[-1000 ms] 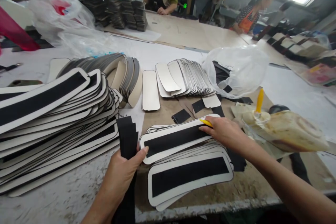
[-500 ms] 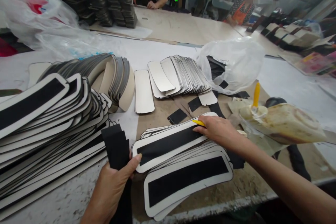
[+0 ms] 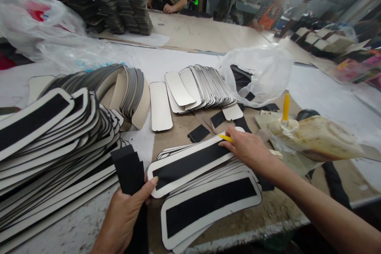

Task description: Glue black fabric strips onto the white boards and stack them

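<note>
My left hand [image 3: 123,210] is closed round a bundle of black strips [image 3: 127,168], and its thumb presses the left end of a white, round-cornered panel [image 3: 193,174]. A long black strip [image 3: 190,166] lies flat along the middle of that panel. At the panel's far right end my right hand [image 3: 245,143] is closed, fingertips on the black strip. A thin yellow tool [image 3: 226,138] sticks out of its grip; the rest is hidden in the palm. Below lies another panel with a black strip [image 3: 211,208], on a fanned stack of similar pieces.
Many strip-covered panels [image 3: 44,147] are piled at left. Curved blanks [image 3: 133,95] and a row of white blanks [image 3: 205,89] stand behind. Right are a plastic bag [image 3: 268,67], a yellow-handled brush [image 3: 286,107] and a stained plastic container [image 3: 324,137]. Two people work across the table.
The whole view has shifted slightly left and, mostly, down. Both hands keep the same holds on the panel, the strips and the yellow tool.
</note>
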`<state>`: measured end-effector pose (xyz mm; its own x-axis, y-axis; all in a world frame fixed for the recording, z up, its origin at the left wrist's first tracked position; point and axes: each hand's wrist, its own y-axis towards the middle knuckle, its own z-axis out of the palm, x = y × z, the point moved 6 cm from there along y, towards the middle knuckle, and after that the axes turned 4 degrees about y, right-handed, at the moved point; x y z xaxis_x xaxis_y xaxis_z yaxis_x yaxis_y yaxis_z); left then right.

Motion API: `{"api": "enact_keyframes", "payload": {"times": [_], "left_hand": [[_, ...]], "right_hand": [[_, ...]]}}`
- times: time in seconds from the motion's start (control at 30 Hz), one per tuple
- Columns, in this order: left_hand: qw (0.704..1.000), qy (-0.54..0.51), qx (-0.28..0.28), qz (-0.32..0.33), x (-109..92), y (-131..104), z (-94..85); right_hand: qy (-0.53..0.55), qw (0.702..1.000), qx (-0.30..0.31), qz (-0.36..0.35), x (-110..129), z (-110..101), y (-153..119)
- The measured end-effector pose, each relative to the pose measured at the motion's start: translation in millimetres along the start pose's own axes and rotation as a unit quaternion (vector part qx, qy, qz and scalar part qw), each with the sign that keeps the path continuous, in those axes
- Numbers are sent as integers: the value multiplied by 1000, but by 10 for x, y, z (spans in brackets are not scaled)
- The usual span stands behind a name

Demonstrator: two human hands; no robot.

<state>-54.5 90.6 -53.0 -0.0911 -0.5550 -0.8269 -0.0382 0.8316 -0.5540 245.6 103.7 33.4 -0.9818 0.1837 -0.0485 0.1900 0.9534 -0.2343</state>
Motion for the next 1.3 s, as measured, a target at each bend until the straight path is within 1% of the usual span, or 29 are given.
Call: {"api": "enact_keyframes", "payload": {"times": [0.13,0.23,0.4,0.53,0.6,0.67,0.73,0.8,0.87,0.93,1.0,1.03,1.07,1.13,1.2,1.23,1.3], "left_hand": [[1000,-12,5,5,6,9,4],[999,-29,20,10,-16,-12,15],[999,-30,31,4,-15,-16,4],[998,-39,41,38,-42,-15,5],[996,-50,45,51,-66,-37,20],[996,-48,34,63,-98,-62,28],[996,-30,14,87,-143,-87,29],[994,-13,-3,110,-181,-115,32],[993,-5,-10,121,-203,-142,40],[991,4,-7,132,-223,-164,53],[990,17,-3,143,-241,-174,65],[989,23,-1,148,-246,-172,68],[988,28,-1,152,-248,-167,68],[988,28,-7,154,-239,-151,58],[988,21,-16,153,-224,-139,38],[988,13,-22,155,-221,-140,25],[985,-7,-35,169,-232,-159,0]], "right_hand": [[67,995,-67,28,-264,-99,-95],[124,988,-90,26,-377,-113,-168],[194,976,-95,1,-339,-88,-229],[294,952,-84,2,-349,-66,-244],[312,946,-84,19,-396,-35,-247],[267,957,-115,20,-431,-25,-247],[190,969,-157,-5,-411,-28,-254],[119,975,-186,-27,-361,-24,-282],[66,976,-205,-23,-318,-39,-335],[30,973,-230,-7,-290,-104,-405],[30,968,-250,5,-284,-198,-466],[56,967,-247,10,-300,-237,-481],[101,968,-229,16,-329,-258,-483],[227,959,-165,34,-404,-249,-470],[346,930,-113,58,-470,-222,-472],[389,913,-102,68,-493,-216,-481],[445,886,-106,84,-528,-221,-513]]}}
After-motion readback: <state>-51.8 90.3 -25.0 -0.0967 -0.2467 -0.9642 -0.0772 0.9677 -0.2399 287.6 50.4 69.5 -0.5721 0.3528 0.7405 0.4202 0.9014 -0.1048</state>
